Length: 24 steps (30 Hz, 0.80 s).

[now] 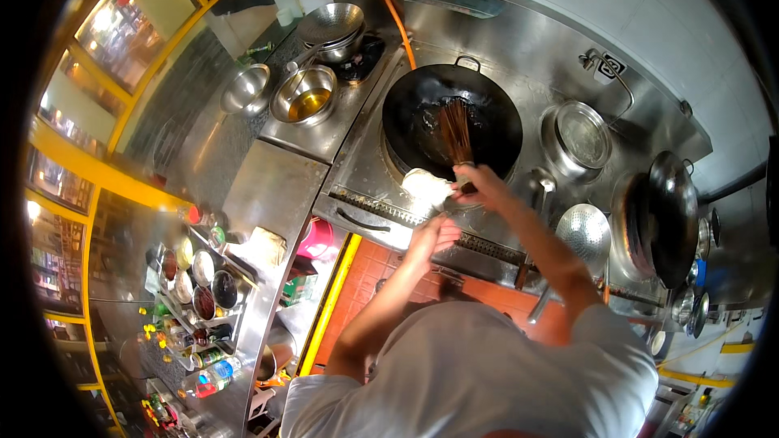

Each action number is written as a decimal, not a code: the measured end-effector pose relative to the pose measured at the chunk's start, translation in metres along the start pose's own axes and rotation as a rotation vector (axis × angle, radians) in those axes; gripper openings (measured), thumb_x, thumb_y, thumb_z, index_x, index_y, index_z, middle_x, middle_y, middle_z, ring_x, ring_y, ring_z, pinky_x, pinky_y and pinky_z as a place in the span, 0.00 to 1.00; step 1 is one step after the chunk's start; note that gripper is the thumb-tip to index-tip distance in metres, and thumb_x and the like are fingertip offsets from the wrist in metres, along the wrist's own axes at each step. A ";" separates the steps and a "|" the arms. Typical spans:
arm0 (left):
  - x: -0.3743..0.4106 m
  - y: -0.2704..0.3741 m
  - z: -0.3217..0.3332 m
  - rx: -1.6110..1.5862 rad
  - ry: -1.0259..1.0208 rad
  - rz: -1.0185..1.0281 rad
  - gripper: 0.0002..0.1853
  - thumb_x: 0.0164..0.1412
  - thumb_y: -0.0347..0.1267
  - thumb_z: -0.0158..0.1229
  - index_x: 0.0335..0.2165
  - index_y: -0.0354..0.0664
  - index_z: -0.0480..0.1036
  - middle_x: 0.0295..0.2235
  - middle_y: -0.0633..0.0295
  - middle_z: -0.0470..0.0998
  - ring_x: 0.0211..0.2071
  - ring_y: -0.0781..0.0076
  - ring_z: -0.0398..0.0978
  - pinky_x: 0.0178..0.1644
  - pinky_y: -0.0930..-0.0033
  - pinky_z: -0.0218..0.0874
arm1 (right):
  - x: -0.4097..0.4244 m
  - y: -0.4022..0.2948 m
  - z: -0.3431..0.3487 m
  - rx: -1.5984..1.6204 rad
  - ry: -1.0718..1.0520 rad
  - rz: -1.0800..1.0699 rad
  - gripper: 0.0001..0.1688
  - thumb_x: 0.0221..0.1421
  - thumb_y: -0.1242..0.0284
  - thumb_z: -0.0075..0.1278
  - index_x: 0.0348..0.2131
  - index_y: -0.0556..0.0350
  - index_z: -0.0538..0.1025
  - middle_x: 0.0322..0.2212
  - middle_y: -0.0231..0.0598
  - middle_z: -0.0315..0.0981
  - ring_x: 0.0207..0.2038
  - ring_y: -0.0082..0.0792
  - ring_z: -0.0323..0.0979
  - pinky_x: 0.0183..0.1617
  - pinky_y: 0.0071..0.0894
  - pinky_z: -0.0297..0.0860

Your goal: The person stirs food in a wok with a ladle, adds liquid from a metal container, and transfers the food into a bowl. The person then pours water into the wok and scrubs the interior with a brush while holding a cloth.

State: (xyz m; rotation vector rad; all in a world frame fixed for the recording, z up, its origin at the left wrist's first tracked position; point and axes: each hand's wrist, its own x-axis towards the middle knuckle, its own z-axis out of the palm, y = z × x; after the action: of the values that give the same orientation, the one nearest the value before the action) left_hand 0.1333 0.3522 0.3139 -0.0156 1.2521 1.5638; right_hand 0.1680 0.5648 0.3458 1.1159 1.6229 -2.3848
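A large black wok (420,97) with a loop handle sits on the steel range. My right hand (478,185) grips the bound end of a bamboo wok brush (456,128), whose bristles rest inside the wok on wet-looking metal. A crumpled white cloth (426,187) lies at the wok's near rim, just left of my right hand. Below the cloth, over the range's front edge, my left hand (431,240) is held with its fingers extended and nothing visible in it.
Right of the wok are a steel pot (581,137), a ladle (543,181), a perforated skimmer (583,231) and another black wok (672,219). A water tap (624,85) stands behind. At left are a bowl of yellow liquid (304,97), stacked strainers (331,24) and seasoning bowls (202,267).
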 end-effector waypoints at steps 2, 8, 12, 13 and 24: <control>0.014 -0.013 -0.017 0.088 0.167 0.121 0.18 0.64 0.40 0.51 0.38 0.34 0.74 0.32 0.55 0.81 0.32 0.69 0.79 0.38 0.72 0.70 | 0.025 -0.016 -0.021 -0.573 0.338 -0.113 0.33 0.52 0.58 0.57 0.49 0.65 0.69 0.32 0.51 0.78 0.35 0.42 0.80 0.33 0.38 0.77; 0.089 0.023 -0.018 0.146 0.386 0.149 0.16 0.55 0.41 0.60 0.32 0.36 0.75 0.28 0.60 0.78 0.24 0.71 0.76 0.25 0.71 0.68 | 0.068 -0.005 -0.029 -1.674 0.160 -0.387 0.31 0.52 0.58 0.54 0.51 0.55 0.71 0.32 0.52 0.79 0.37 0.53 0.78 0.41 0.54 0.73; 0.165 0.031 -0.013 0.142 0.385 -0.065 0.15 0.48 0.36 0.64 0.29 0.34 0.75 0.27 0.55 0.78 0.25 0.64 0.78 0.23 0.60 0.72 | 0.098 -0.022 -0.047 -1.616 0.342 -0.396 0.25 0.52 0.63 0.52 0.47 0.57 0.74 0.32 0.53 0.79 0.37 0.53 0.77 0.42 0.53 0.72; 0.172 0.034 -0.020 0.161 0.412 -0.081 0.13 0.47 0.34 0.63 0.24 0.32 0.75 0.23 0.53 0.77 0.23 0.64 0.77 0.21 0.60 0.72 | 0.098 -0.024 -0.044 -1.663 0.333 -0.357 0.25 0.53 0.63 0.52 0.48 0.58 0.74 0.32 0.53 0.79 0.37 0.53 0.77 0.42 0.53 0.72; 0.196 0.018 -0.027 0.329 0.435 -0.091 0.23 0.50 0.40 0.57 0.36 0.26 0.77 0.37 0.40 0.79 0.39 0.47 0.79 0.39 0.55 0.72 | 0.116 -0.007 0.009 -1.714 0.526 -0.162 0.22 0.54 0.60 0.50 0.42 0.58 0.75 0.28 0.53 0.79 0.35 0.55 0.77 0.39 0.52 0.74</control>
State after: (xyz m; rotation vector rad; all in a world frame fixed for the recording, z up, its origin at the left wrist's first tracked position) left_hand 0.0234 0.4728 0.2010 -0.2075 1.8132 1.2975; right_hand 0.0744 0.6000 0.2857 1.0155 2.7395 -0.0200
